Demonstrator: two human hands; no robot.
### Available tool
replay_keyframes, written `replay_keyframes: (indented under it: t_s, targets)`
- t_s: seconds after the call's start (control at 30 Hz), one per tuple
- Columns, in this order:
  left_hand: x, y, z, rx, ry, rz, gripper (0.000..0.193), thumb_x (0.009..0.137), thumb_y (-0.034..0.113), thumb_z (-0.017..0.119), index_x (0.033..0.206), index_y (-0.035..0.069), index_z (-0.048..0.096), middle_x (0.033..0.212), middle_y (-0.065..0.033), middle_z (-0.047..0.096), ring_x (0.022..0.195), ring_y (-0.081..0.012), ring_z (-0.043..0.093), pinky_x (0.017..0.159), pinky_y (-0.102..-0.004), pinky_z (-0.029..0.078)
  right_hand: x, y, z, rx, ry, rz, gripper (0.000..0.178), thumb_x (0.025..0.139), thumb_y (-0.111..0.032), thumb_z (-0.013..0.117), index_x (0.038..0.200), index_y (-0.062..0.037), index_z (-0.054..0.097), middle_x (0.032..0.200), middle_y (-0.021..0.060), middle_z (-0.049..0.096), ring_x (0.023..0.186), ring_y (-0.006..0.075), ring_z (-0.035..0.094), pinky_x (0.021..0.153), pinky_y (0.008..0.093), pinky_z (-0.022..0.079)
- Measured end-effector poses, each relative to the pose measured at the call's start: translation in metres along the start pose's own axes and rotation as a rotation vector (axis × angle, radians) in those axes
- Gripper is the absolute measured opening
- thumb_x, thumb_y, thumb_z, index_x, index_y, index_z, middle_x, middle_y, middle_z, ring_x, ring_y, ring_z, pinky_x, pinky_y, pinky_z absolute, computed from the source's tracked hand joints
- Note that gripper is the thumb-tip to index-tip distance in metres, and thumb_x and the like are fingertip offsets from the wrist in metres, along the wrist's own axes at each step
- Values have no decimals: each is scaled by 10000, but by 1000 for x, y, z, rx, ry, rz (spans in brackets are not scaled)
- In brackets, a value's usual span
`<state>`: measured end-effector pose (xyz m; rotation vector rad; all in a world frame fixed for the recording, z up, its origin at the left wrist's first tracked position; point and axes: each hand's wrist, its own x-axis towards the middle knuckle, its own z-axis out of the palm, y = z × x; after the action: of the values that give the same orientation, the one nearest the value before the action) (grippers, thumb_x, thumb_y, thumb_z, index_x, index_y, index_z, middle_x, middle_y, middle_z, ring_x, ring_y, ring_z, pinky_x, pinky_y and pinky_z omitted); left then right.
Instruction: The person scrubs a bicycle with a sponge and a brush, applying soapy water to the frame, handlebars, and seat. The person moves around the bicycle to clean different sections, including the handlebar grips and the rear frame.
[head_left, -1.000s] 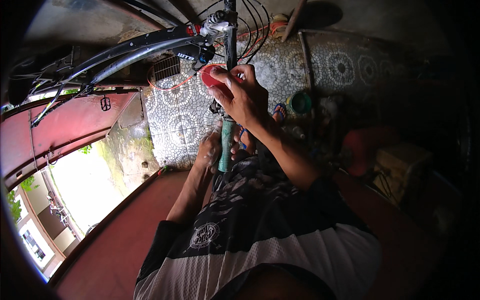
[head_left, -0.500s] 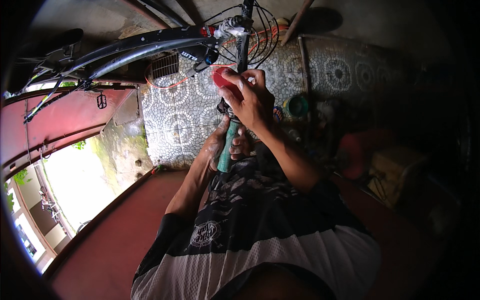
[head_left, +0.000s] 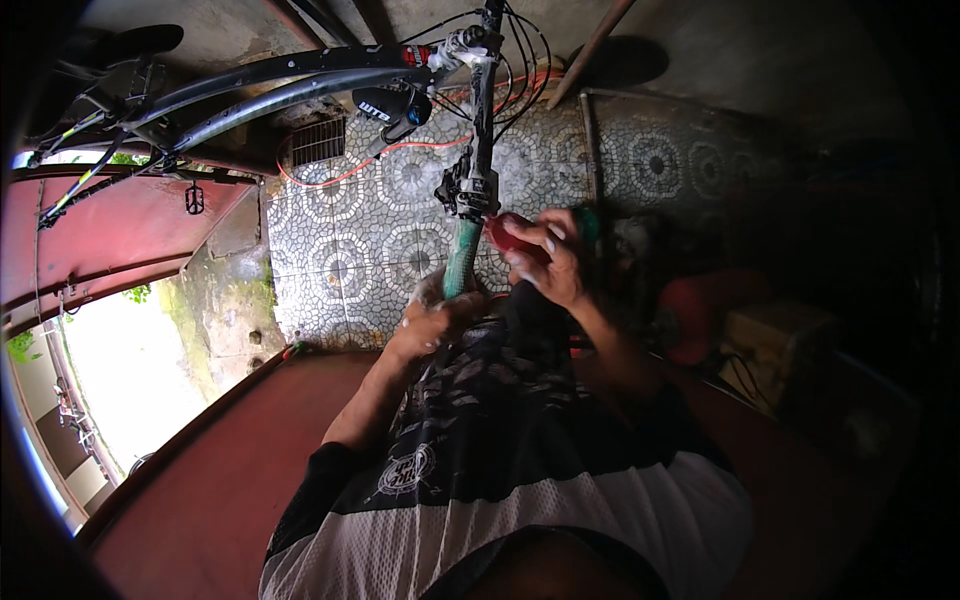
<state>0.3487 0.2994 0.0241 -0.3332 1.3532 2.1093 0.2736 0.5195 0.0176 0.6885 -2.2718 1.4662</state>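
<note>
A bicycle's black handlebar runs toward me and ends in a teal-green handlebar grip. My left hand, smeared with whitish residue, is closed round the near end of that grip. Just right of the grip's far end, my right hand pinches a red, rounded, palm-sized pad; its exact kind is unclear. The pad's left edge is close to the grip, and I cannot tell whether they touch. Black lever clamps sit on the bar beyond the grip. White suds coat the stem.
The black bicycle frame stretches left, with a saddle below it. An orange cord crosses the patterned tile floor near a drain grate. A red panel lies on my near left; a box stands in shadow at right.
My right hand has moved from over the bar and clamps toward me and right with the red pad, uncovering the clamps. My left hand has slid to the grip's near end.
</note>
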Motion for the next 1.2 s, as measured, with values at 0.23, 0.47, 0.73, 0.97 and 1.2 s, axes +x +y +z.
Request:
replay_keyframes:
  t_s: [0.23,0.47,0.73,0.97,1.2]
  targets:
    - [1,43,5,248,70,-43,277,919,105,729,1145,16,595,864,-35,648,720,-115,610,623,-277,492,-7,-6,6,-151,-11,73,422,824,-246,876,1215,-177,734,1026,86,581,978,274,591,802,392,530]
    - [0,69,16,277,20,9,459,934,246,759,1218,-42,541,898,-122,652,773,-216,668,651,-353,522,-6,-43,16,497,143,717,467,939,-278,790,1345,-105,638,1030,46,606,922,148,606,739,293,520]
    - [-3,78,33,585,234,498,551,986,322,727,1267,-89,491,1049,-241,651,943,-368,670,872,-445,525,30,-76,36,1556,372,1130,532,1090,-410,487,1525,-103,482,1260,67,678,985,154,698,684,324,604]
    - [-2,107,48,716,229,661,475,917,291,798,1066,-29,481,910,-205,641,793,-329,656,743,-429,524,38,-67,28,1786,222,1010,441,1113,-302,448,1413,3,554,1236,138,711,1111,244,705,1025,404,570]
    - [-4,121,50,669,210,417,502,869,355,824,1033,2,507,800,-197,642,711,-325,648,716,-434,533,26,-43,22,1615,175,1013,455,1118,-363,421,1424,-49,541,1245,112,688,1072,228,703,948,381,601]
